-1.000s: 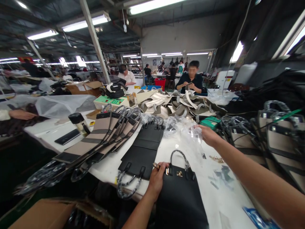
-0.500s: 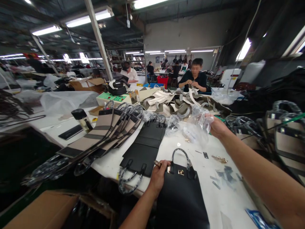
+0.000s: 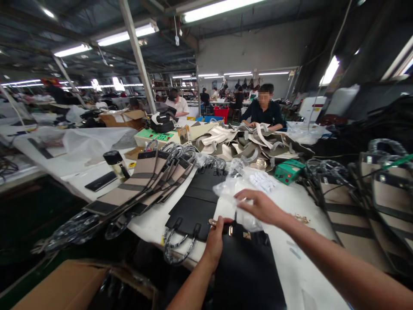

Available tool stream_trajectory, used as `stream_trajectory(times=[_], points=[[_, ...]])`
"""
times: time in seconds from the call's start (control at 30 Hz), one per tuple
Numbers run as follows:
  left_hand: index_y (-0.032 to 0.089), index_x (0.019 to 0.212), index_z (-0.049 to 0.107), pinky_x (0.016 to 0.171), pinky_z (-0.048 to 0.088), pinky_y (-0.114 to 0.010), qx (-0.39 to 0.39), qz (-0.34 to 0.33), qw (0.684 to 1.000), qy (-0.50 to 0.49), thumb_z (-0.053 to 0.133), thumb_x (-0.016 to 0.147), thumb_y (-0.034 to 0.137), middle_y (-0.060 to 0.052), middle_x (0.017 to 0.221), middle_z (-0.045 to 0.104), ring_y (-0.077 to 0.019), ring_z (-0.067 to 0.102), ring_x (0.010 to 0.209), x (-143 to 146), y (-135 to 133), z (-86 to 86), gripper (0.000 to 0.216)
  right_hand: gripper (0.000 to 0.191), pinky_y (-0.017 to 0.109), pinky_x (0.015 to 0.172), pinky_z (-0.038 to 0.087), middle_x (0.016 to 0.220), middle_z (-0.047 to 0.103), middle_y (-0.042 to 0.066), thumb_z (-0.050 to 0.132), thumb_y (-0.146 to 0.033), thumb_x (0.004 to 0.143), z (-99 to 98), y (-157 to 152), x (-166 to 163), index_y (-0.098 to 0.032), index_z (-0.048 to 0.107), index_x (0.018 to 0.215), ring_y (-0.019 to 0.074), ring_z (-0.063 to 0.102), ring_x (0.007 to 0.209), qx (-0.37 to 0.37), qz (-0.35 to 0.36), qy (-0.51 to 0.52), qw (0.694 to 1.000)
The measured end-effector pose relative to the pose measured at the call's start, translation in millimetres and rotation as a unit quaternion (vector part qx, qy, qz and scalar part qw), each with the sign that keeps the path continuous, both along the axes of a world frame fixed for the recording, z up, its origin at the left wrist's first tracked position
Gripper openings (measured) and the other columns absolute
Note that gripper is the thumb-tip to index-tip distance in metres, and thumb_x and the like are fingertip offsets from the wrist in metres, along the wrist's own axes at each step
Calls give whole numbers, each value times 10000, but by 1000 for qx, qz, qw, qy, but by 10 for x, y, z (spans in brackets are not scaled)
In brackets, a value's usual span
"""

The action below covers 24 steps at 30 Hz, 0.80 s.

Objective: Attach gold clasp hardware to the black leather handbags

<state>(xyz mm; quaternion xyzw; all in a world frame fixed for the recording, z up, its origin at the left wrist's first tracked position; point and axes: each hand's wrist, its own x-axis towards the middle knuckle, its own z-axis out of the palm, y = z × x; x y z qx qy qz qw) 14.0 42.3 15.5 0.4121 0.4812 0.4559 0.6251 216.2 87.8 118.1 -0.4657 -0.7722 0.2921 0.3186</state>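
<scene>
A black leather bag panel [image 3: 245, 267] with gold fittings lies on the white table [image 3: 290, 198] in front of me. My left hand [image 3: 214, 241] grips its top left corner, fingers closed by a gold clasp. My right hand [image 3: 260, 207] holds a clear plastic bag [image 3: 232, 193] just above the panel's top edge, covering its handle. Left of the panel sits a stack of black panels [image 3: 193, 202] with wrapped handles.
Beige-and-black panels [image 3: 142, 187] fan out at left beside a dark-capped bottle [image 3: 114, 163]. A green box [image 3: 288, 170], cream strap pieces [image 3: 245, 144] and a seated person [image 3: 263, 112] lie beyond. More bag panels [image 3: 371, 189] lean at right. A cardboard box [image 3: 74, 288] stands below left.
My right hand has drawn the clear plastic bag from the far right of the table back toward me, down over the black panel's handle. The left hand stayed on the panel.
</scene>
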Motion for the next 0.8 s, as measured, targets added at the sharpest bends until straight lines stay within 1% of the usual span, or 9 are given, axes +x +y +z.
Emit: stream_trajectory(times=[0.13, 0.2, 0.3, 0.37, 0.4, 0.47, 0.53, 0.67, 0.8], points=[[95, 1114, 710, 1131, 342, -426, 5, 28, 999, -41, 619, 756, 702, -172, 1240, 676, -336, 550, 1262, -5, 60, -70, 711, 223, 326, 945, 464, 1065, 736, 31, 671, -230, 794, -342, -335, -476, -257, 744, 1003, 210, 649, 1014, -17, 47, -32, 998], [92, 1111, 710, 1135, 342, -431, 7, 18, 999, -29, 684, 727, 659, -177, 1230, 681, -342, 554, 1261, -8, 75, -79, 685, 302, 327, 963, 460, 1103, 731, 29, 702, -235, 767, -380, -359, -465, -263, 741, 1065, 215, 644, 1045, -39, 73, -24, 996], [111, 1130, 710, 1111, 375, -437, 0, -5, 1000, -15, 687, 751, 605, -165, 1234, 683, -343, 567, 1250, -12, 71, -87, 623, 372, 326, 896, 511, 1097, 736, 40, 729, -357, 758, -300, -189, -154, -243, 733, 1112, 220, 675, 979, -108, 66, 4, 992], [111, 1120, 718, 1100, 387, -440, -6, -21, 1000, -5, 671, 769, 584, -163, 1209, 695, -347, 572, 1244, -12, 61, -92, 591, 372, 311, 840, 535, 1071, 744, 43, 701, -435, 775, -256, 45, 193, -229, 740, 1082, 209, 693, 920, -122, -40, 16, 992], [109, 1108, 723, 1099, 387, -439, -6, -22, 1000, 2, 670, 767, 577, -161, 1195, 702, -349, 571, 1244, -11, 56, -92, 580, 356, 302, 839, 534, 1066, 746, 42, 682, -449, 786, -254, 184, 392, -230, 745, 1060, 203, 694, 920, -102, -125, 5, 987], [107, 1094, 727, 1105, 378, -440, 0, -19, 1000, 16, 679, 752, 563, -156, 1187, 707, -353, 565, 1249, -9, 50, -83, 572, 340, 306, 888, 511, 1085, 742, 51, 646, -427, 806, -297, 480, 803, -233, 742, 1068, 209, 687, 970, -63, -291, -46, 954], [110, 1099, 727, 1113, 367, -449, 7, -18, 999, 30, 681, 748, 546, -151, 1204, 700, -361, 559, 1251, -8, 48, -64, 563, 350, 362, 926, 490, 1123, 728, 99, 608, -379, 819, -396, 764, 1183, -202, 734, 1093, 262, 669, 1040, -63, -368, -73, 925], [128, 1099, 730, 1121, 359, -441, 0, -18, 999, 45, 669, 758, 535, -137, 1218, 695, -356, 555, 1256, -14, 47, -31, 535, 316, 366, 912, 486, 1089, 741, 101, 593, -348, 811, -706, 1210, 1669, -213, 749, 1050, 294, 658, 1080, -98, -432, -106, 890], [134, 1078, 728, 1100, 388, -412, -20, -18, 998, 51, 668, 753, 565, -136, 1212, 697, -342, 567, 1242, -13, 45, -41, 544, 351, 350, 858, 503, 1042, 753, 116, 638, -359, 767, -1049, 1484, 1809, -188, 756, 1050, 307, 673, 1034, -124, -442, -111, 882]])
